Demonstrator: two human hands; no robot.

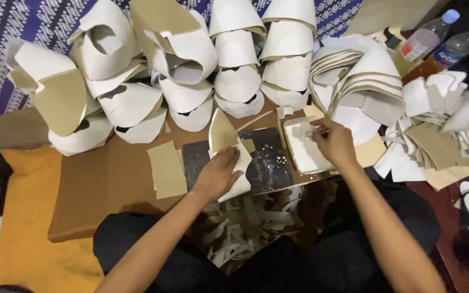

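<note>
white cut piece lies on the dark work slab at the middle of the brown board, one beige flap standing up. far left, curved white shells pile high, and a beige sheet lies flat just beside the slab. the left hand presses palm-down on the piece, fingers spread flat, not closed round it. moving right, the right hand pinches a thin brush over a white glue tray, fingers closed on it. further right, stacked white pieces, loose offcuts, two plastic bottles.
</note>
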